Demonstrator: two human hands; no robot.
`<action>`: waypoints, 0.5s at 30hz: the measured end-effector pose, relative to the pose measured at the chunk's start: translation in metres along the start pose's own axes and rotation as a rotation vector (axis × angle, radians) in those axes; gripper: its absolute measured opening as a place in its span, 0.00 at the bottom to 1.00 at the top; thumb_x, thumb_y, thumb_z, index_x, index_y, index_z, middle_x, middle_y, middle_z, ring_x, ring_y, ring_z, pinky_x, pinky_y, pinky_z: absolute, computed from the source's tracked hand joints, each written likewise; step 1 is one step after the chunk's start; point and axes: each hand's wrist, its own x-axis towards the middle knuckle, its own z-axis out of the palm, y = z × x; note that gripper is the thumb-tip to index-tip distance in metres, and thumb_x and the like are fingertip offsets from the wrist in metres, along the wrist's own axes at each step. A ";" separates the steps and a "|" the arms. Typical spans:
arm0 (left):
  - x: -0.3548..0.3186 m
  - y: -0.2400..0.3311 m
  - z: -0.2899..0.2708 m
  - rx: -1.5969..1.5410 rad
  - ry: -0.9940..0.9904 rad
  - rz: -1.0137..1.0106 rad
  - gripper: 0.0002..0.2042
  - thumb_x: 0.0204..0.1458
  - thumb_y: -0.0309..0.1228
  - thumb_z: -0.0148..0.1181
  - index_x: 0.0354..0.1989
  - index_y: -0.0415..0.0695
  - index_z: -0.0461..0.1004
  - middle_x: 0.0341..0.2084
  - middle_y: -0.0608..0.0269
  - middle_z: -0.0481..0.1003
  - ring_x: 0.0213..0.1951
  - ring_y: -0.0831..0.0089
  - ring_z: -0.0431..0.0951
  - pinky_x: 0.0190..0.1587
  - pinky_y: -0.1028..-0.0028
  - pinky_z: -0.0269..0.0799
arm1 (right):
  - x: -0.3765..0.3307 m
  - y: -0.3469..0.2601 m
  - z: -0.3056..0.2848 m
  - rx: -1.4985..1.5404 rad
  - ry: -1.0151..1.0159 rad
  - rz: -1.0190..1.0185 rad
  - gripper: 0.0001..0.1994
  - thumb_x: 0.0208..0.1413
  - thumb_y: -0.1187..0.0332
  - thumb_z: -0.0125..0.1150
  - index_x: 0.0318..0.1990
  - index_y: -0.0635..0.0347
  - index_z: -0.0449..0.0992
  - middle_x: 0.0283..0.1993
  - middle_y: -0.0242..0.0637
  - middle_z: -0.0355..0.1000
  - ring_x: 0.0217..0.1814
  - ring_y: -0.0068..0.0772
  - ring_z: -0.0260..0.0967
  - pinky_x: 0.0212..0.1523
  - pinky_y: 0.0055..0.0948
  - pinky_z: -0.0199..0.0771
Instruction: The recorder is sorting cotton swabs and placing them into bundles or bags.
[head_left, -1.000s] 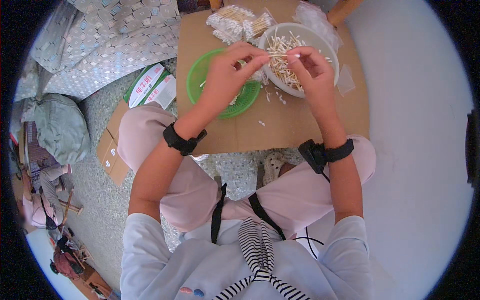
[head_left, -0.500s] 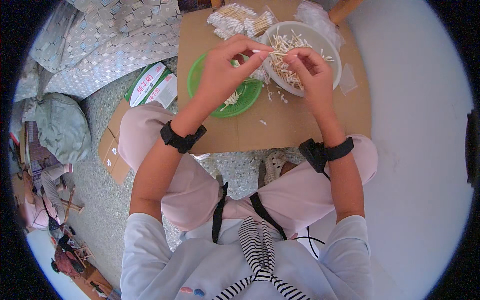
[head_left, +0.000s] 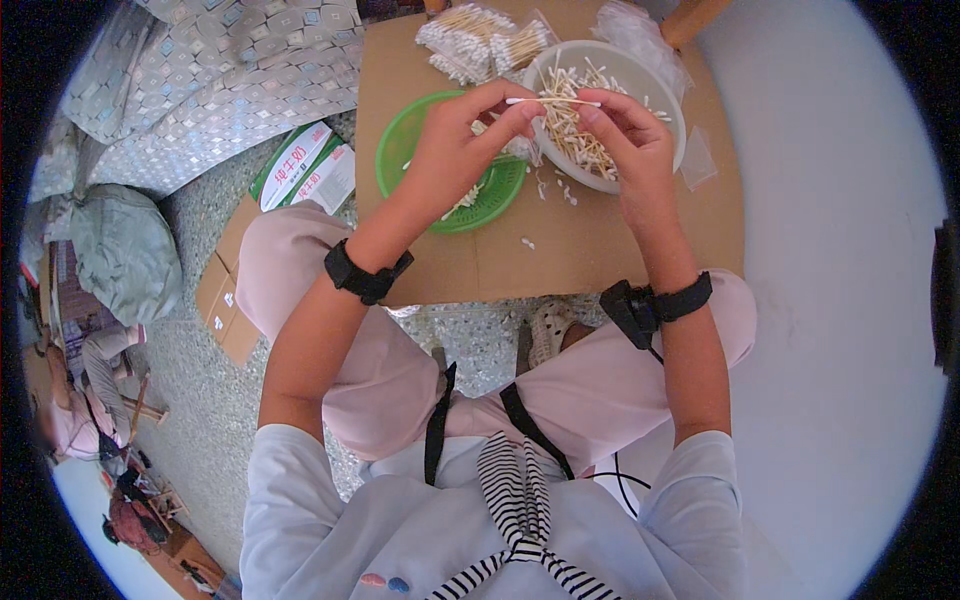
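Note:
Between my two hands a cotton swab lies level, one white tip at each side. My left hand pinches its left end between thumb and forefinger. At its right end the fingers of my right hand are closed on it. Below and behind my right hand stands a white bowl heaped with loose cotton swabs. A green basket sits under my left hand, with a few swabs in it; my hand hides part of it.
Bundles of swabs in clear bags lie at the table's far side. Empty plastic bags are beyond the bowl. Brown cardboard covers the tabletop. A white wall rises on the right. Another person sits far left.
My right hand has shifted slightly to the right and turned a little, and the swab's right tip now shows. The left hand keeps its pinch nearly in place.

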 end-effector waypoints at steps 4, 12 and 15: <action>0.005 -0.007 -0.008 0.350 -0.013 0.431 0.22 0.50 0.35 0.63 0.54 0.45 0.72 0.43 0.56 0.74 0.45 0.64 0.74 0.47 0.69 0.68 | 0.003 -0.003 -0.004 -0.019 0.007 -0.012 0.10 0.57 0.71 0.60 0.45 0.64 0.78 0.43 0.36 0.77 0.41 0.22 0.74 0.44 0.20 0.73; 0.003 -0.018 -0.004 0.600 -0.075 0.393 0.51 0.37 0.38 0.74 0.70 0.50 0.47 0.58 0.54 0.65 0.55 0.60 0.68 0.59 0.63 0.63 | 0.001 -0.006 -0.011 -0.519 -0.026 -0.086 0.09 0.56 0.68 0.60 0.43 0.58 0.80 0.39 0.35 0.79 0.37 0.24 0.76 0.41 0.24 0.75; 0.002 -0.017 -0.003 0.421 -0.154 0.201 0.48 0.40 0.36 0.72 0.69 0.51 0.49 0.56 0.57 0.68 0.54 0.63 0.69 0.57 0.65 0.64 | 0.000 0.003 -0.006 -0.536 -0.018 -0.077 0.09 0.55 0.67 0.61 0.42 0.56 0.81 0.38 0.37 0.79 0.36 0.26 0.76 0.40 0.26 0.75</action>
